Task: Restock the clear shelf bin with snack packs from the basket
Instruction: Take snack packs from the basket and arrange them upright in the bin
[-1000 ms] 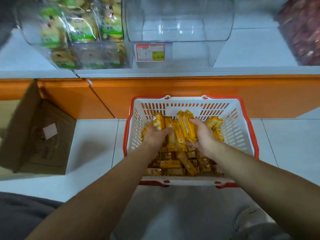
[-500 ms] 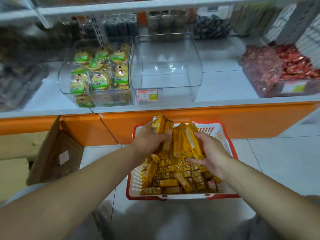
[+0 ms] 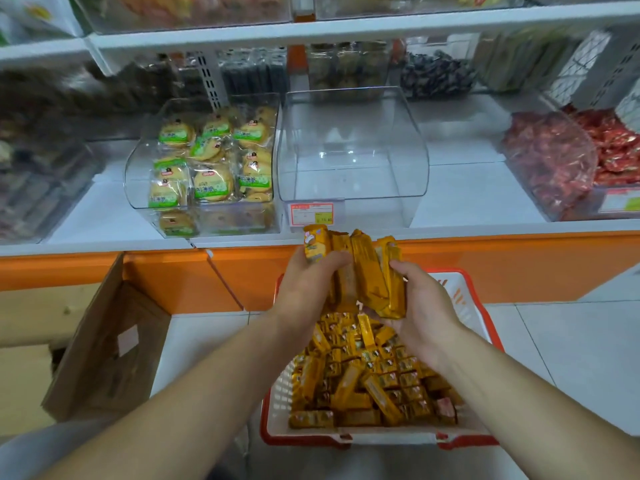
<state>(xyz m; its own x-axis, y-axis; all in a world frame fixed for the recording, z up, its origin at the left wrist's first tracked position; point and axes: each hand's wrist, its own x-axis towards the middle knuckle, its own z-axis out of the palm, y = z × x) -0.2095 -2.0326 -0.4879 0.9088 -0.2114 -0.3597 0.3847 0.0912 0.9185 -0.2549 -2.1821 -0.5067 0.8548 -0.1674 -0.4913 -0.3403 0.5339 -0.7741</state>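
Observation:
Between my left hand (image 3: 308,289) and my right hand (image 3: 422,306) I squeeze a bundle of several yellow snack packs (image 3: 367,271), held upright above the basket. The white basket with a red rim (image 3: 464,299) sits on the floor below, with many more yellow packs (image 3: 367,386) lying in it. Just above and beyond the bundle, an empty clear bin (image 3: 353,154) with a curved front stands on the white shelf, a red price label (image 3: 311,213) at its base.
Left of the empty bin stands a clear bin of green-labelled biscuit packs (image 3: 207,161). A bin of red-wrapped snacks (image 3: 568,161) sits at the right. An open cardboard box (image 3: 110,344) stands on the floor to the left. An orange shelf base (image 3: 519,268) runs behind the basket.
Both hands have lifted the bundle of yellow packs out of the basket and up toward the shelf edge. The view has tilted upward, and more of the shelves shows.

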